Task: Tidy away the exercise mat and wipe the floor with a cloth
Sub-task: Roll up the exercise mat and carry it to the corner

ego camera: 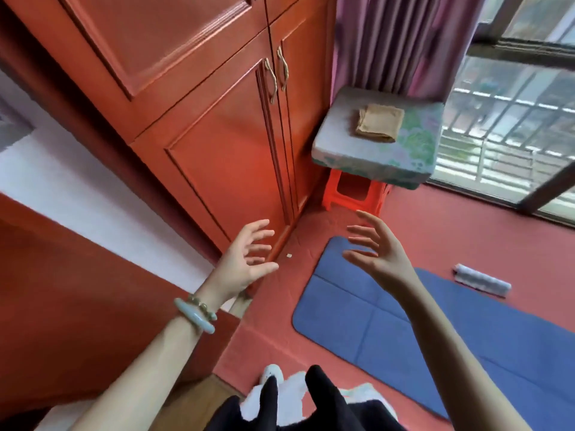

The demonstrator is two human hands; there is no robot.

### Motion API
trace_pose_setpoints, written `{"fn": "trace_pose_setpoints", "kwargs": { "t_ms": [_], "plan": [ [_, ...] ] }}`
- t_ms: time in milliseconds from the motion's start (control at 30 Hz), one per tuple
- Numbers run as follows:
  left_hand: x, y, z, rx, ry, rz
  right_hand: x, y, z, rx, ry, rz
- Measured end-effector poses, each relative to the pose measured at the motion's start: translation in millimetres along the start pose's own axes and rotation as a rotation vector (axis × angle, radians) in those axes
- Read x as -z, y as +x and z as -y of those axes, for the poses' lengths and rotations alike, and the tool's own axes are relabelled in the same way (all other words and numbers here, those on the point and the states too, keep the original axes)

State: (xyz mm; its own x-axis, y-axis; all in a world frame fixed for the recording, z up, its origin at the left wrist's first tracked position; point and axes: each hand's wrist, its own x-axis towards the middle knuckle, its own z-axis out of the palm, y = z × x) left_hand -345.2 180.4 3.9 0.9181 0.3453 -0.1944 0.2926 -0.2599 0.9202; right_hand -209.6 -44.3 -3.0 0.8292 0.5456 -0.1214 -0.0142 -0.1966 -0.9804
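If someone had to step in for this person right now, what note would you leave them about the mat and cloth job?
Left grip: open, fingers spread, holding nothing, in front of the cupboard.
Right grip: open, holding nothing, over the corner of the mat.
Blue mat: flat and unrolled on the red floor.
Tan cloth: folded on the cushioned stool by the curtain, not in hand.
Done: nothing yet.
Left: tidy the mat away, fetch the cloth, wipe the floor. A small white scrap lies near the cupboard base.
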Motion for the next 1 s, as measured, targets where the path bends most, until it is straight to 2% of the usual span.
{"fn": "trace_pose_setpoints", "kwargs": {
  "t_ms": [100,233,600,667,833,1000],
  "plan": [
    [20,34,4,-0.012,0.05,0.12,-12,11,-5,-0.029,0.027,-0.114],
    [27,76,15,-0.004,0.058,0.187,-23,25,-17,-0.078,0.046,-0.221],
    [8,177,83,0.099,-0.004,0.177,-25,98,-86,-0.19,0.006,-0.344],
    [5,196,101,0.132,0.006,0.21,-32,112,-99,-0.202,0.008,-0.377],
    [-24,260,165,0.178,0.126,0.435,-50,148,-149,-0.201,0.032,-0.506],
    [-77,325,253,0.222,0.191,0.509,-71,176,-241,-0.268,0.049,-0.591]
  ]
}}
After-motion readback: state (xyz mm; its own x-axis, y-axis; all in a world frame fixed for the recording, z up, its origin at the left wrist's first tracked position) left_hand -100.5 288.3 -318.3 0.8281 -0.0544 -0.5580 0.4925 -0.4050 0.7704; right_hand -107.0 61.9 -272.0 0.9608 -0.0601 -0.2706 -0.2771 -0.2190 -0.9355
